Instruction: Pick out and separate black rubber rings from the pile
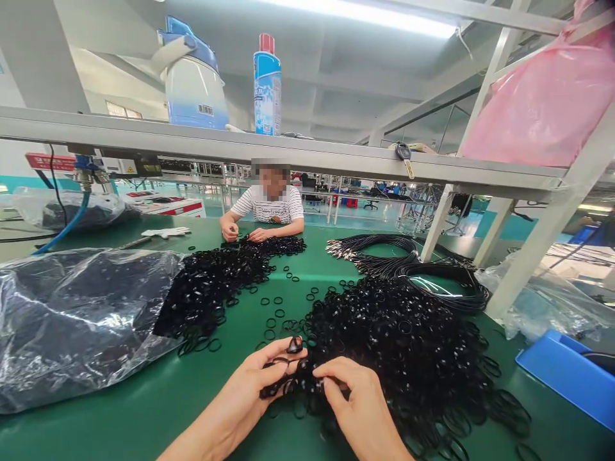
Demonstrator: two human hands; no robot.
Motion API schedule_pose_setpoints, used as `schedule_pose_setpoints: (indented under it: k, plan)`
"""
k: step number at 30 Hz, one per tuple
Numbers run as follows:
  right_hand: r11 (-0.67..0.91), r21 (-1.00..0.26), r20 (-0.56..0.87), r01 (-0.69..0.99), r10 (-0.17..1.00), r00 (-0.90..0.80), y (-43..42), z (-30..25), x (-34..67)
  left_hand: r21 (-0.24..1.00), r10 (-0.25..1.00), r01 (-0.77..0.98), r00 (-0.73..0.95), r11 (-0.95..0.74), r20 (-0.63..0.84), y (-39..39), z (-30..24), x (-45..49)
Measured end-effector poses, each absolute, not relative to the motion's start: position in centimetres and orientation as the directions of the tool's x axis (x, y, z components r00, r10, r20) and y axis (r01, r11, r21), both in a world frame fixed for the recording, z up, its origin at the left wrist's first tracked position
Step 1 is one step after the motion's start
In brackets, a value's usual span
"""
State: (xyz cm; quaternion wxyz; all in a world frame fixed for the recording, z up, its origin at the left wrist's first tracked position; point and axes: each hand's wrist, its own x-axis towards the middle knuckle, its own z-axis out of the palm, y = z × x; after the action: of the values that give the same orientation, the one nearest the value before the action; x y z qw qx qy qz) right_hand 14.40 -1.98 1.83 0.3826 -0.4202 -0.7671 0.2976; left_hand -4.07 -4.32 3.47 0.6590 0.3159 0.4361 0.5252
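Several thin black rings [275,387], rubber-like in look, sit in my left hand [247,379]. Its fingers are curled around them, and one ring hangs over a fingertip. Close by on the right, my right hand [354,392] has thumb and forefinger pinched together at a black ring, beside the left fingertips. The ring's outline partly merges with the dark pile behind. Both hands are over the near left edge of a big heap of black rings [398,339] on the green table [129,422].
A clear plastic bag [81,320] and a second ring heap [216,282] lie left. Coiled black cables [384,246] and a blue bin [567,378] are right. A shelf [327,150] crosses overhead, bearing a spray can [268,93]. Opposite sits a person [269,208], hands at rings.
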Motion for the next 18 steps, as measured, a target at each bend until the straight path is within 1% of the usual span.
schedule_pose_setpoints:
  k: [3, 5, 9, 11, 13, 16, 18]
  plan:
    - [0.423, -0.777, 0.293, 0.467, 0.899, -0.326, -1.8, 1.3, 14.2, 0.839, 0.968, -0.484, 0.091, 0.248, -0.234, -4.3, 3.2, -4.3]
    - [0.416, -0.759, 0.278, 0.501, 0.903, -0.328, -1.7, 1.1, 14.1, 0.805, 0.961, -0.529, 0.094, 0.270, -0.261, -4.3, 3.2, -4.4]
    - [0.418, -0.755, 0.263, 0.505, 0.899, -0.351, -1.9, 1.2, 13.9, 0.720, 0.939, -0.607, 0.159, 0.336, -0.304, -4.3, 3.7, -4.5]
    - [0.409, -0.762, 0.251, 0.502, 0.901, -0.353, -2.1, 1.4, 14.0, 0.731, 0.941, -0.596, 0.161, 0.333, -0.297, -4.2, 3.8, -4.5]
    - [0.398, -0.773, 0.242, 0.494, 0.905, -0.350, -2.1, 1.7, 14.1, 0.804, 0.955, -0.517, 0.108, 0.293, -0.278, -4.1, 3.7, -4.5]
    - [0.429, -0.795, 0.285, 0.429, 0.888, -0.361, -2.1, 1.8, 14.3, 0.940, 0.982, -0.289, 0.019, 0.183, -0.186, -3.7, 3.0, -4.6]
    - [0.436, -0.805, 0.301, 0.403, 0.885, -0.356, -1.9, 1.8, 14.3, 0.981, 0.992, -0.149, -0.008, 0.122, -0.124, -3.6, 2.6, -4.6]
